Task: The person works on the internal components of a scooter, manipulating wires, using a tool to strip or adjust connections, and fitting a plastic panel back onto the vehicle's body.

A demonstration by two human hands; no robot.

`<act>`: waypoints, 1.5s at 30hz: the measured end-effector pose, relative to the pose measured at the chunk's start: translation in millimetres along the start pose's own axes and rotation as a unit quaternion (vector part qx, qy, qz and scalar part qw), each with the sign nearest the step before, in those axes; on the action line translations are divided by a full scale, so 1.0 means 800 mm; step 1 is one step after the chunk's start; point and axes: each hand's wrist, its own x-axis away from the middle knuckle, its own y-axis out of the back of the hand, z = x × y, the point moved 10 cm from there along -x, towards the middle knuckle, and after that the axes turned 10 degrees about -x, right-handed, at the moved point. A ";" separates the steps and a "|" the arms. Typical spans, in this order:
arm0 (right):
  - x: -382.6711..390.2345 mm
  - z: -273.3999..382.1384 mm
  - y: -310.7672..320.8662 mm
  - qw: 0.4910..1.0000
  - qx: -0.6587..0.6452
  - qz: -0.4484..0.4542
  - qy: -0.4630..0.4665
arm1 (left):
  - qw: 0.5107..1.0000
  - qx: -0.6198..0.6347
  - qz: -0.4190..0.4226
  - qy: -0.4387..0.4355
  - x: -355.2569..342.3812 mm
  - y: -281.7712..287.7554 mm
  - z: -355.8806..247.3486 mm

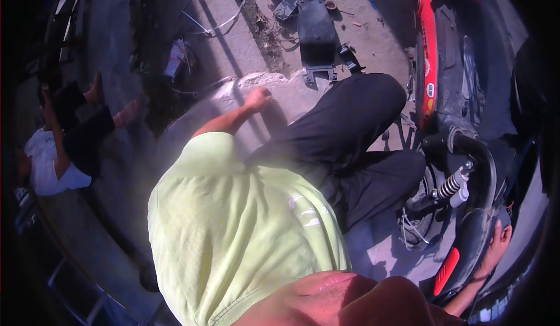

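My left hand [258, 98] is closed in a loose fist over the pale, rough edge of a concrete ledge [233, 86], with nothing visible in it. At the lower right, my right hand [499, 243] reaches along the far side of a partly stripped scooter, fingers stretched and apart against a dark part. The scooter has a red side panel [429, 51], a coil-spring shock absorber [454, 184], a thick black curved tube [483, 165] and a red lens-shaped piece [447, 270] near my right forearm. What lies under my right fingertips is partly hidden.
A black plastic cover [317, 31] lies on the ground ahead, with small dark parts [286, 8] beside it. White cord [238, 14] trails across the concrete. Another person [55, 162] sits at the far left. My bent legs [350, 121] are between the ledge and scooter.
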 end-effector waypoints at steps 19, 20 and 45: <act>0.015 0.016 -0.013 0.999 0.049 -0.010 0.012 | 0.911 0.402 -0.060 0.071 -0.231 0.047 -0.181; 0.020 0.016 -0.013 0.999 0.046 -0.025 0.014 | 0.913 0.400 -0.062 0.057 -0.231 0.049 -0.192; -0.168 -0.144 0.238 0.985 0.136 0.100 0.036 | 0.944 0.035 -0.305 -0.122 -0.286 0.247 -0.092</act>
